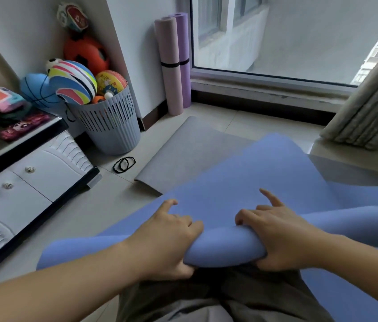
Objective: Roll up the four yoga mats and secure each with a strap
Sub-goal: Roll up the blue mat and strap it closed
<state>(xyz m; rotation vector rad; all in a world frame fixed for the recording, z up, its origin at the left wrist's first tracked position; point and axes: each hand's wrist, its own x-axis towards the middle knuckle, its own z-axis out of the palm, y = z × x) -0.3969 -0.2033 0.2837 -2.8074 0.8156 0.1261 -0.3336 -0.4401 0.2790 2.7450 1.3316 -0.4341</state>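
Status: two of four done. The pink roll and purple roll stand strapped against the wall at 12 o'clock.

Step in hand: rolling the blue mat. It lies in front of you at 6 o'clock and spreads flat toward 1 o'clock, overlapping the grey mat at 11 o'clock.

Hands: your left hand and right hand both hold the rolled end, close together at its middle. The thumbs are tucked beneath, the fingers curled over, and each index finger points out onto the flat sheet.

Observation: the roll looks full toward 3 o'clock. Toward 9 o'clock the mat seems barely turned.

Method:
- Spread your hands wider apart so both ends turn together.
- Pull the core snug back toward 6 o'clock before each push forward.
- Watch the side edges. If they drift into a cone, back off half a turn and realign.
- Keep the grey mat from being dragged along underneath.

Straps: the two black straps lie on the floor at 10 o'clock, beside the basket. Pin the finished roll with one hand while reaching for one.
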